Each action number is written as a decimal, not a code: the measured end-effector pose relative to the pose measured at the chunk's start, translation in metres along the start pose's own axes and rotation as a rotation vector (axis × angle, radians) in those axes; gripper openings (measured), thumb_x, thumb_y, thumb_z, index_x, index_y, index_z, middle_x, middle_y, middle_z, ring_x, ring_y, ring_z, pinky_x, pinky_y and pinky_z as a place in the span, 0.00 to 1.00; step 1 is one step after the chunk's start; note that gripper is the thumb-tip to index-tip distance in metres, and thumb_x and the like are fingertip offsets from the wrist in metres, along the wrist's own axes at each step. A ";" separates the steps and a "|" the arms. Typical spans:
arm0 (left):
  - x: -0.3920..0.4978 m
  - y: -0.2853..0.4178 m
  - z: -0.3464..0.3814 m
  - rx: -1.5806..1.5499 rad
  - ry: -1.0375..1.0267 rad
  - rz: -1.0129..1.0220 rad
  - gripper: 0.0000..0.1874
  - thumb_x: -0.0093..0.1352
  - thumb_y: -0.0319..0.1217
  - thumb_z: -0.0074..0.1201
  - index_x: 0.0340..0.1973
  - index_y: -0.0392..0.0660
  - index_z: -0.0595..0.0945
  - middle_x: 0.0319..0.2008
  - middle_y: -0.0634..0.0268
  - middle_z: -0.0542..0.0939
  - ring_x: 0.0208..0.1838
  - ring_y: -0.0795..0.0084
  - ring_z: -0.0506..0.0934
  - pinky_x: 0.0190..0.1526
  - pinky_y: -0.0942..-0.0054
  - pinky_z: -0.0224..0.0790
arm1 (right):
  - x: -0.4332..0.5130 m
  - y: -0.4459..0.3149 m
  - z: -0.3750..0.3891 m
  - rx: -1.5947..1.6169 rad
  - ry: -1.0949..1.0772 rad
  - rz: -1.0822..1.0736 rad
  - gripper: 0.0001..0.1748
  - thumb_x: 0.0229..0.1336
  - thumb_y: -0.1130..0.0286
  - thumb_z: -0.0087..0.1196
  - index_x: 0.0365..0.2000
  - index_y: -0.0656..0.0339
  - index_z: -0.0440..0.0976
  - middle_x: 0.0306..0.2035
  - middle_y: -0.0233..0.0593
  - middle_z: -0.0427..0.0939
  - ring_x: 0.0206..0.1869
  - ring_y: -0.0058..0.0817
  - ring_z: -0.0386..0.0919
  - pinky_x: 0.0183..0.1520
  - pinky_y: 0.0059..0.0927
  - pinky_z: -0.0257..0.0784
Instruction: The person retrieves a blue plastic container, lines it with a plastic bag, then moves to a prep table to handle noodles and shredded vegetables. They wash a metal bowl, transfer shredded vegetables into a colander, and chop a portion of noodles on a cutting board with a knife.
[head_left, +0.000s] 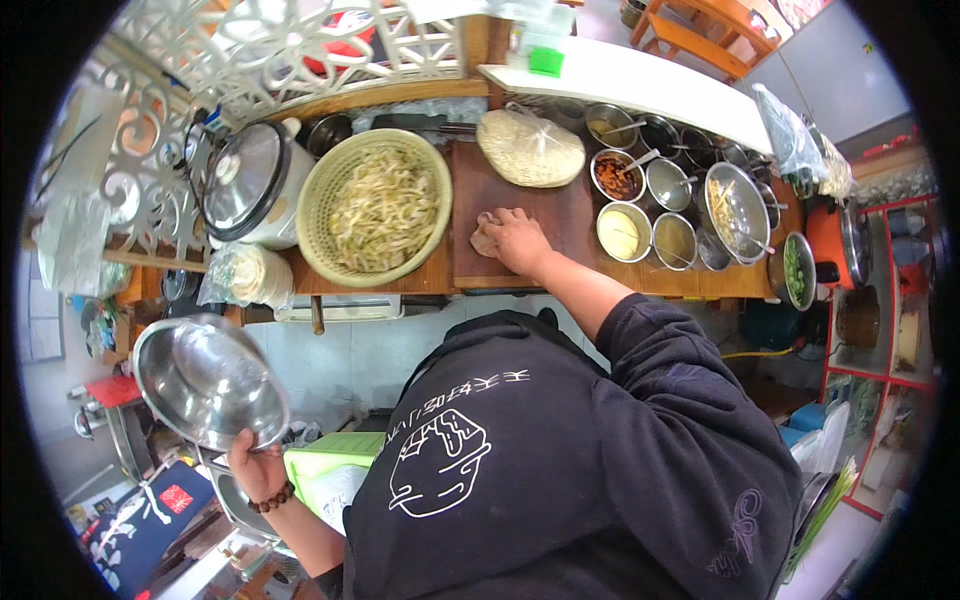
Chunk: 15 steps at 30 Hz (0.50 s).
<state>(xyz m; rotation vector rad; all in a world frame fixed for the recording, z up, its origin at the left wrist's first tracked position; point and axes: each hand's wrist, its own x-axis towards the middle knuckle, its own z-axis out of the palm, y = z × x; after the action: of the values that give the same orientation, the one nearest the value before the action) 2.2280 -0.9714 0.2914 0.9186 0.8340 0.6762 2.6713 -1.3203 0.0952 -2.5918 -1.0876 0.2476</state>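
My left hand (257, 466), with a beaded bracelet at the wrist, grips the rim of a large stainless steel bowl (217, 386). The bowl is tilted, its shiny inside facing up, and it hangs off the counter's front edge at the left. On the brown wooden board (551, 214) my right hand (517, 238) presses down, its fingers around a crumpled pinkish-brown cloth (484, 238). Left of that hand stands a pale yellow plastic colander (313, 247) full of shredded pale green vegetable (384, 214). Behind it lies a tied clear bag of pale, fine food (529, 150).
Steel bowls of sauces (618, 176) and a larger mixing bowl (731, 199) crowd the counter's right. A rice cooker (251, 184) and a bagged stack of round wrappers (259, 276) stand left. A bowl of chopped greens (795, 271) sits at the right end. A green bin (322, 457) is beside me.
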 end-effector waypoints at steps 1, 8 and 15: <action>-0.009 -0.005 0.048 0.062 -0.062 0.007 0.23 0.67 0.24 0.57 0.58 0.36 0.77 0.40 0.56 0.86 0.29 0.65 0.83 0.22 0.72 0.74 | -0.001 0.006 -0.001 0.021 0.008 0.005 0.29 0.58 0.65 0.61 0.61 0.49 0.73 0.56 0.45 0.75 0.57 0.52 0.74 0.57 0.52 0.76; -0.041 -0.088 0.222 0.263 -0.299 -0.261 0.19 0.67 0.22 0.54 0.52 0.26 0.77 0.32 0.49 0.85 0.25 0.59 0.84 0.21 0.68 0.77 | -0.086 0.071 -0.015 0.138 0.090 0.103 0.22 0.58 0.75 0.55 0.55 0.60 0.72 0.49 0.50 0.74 0.53 0.52 0.76 0.50 0.50 0.79; -0.030 -0.221 0.380 0.453 -0.689 -0.626 0.15 0.70 0.25 0.54 0.50 0.28 0.79 0.34 0.49 0.86 0.27 0.61 0.85 0.24 0.71 0.76 | -0.201 0.129 -0.045 0.470 -0.116 0.238 0.14 0.57 0.72 0.58 0.45 0.61 0.79 0.46 0.55 0.79 0.51 0.54 0.79 0.53 0.52 0.76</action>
<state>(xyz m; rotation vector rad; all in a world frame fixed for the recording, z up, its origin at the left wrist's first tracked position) 2.5667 -1.2481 0.2400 1.1179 0.5945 -0.3861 2.6301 -1.5596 0.0981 -2.2910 -0.6517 0.6337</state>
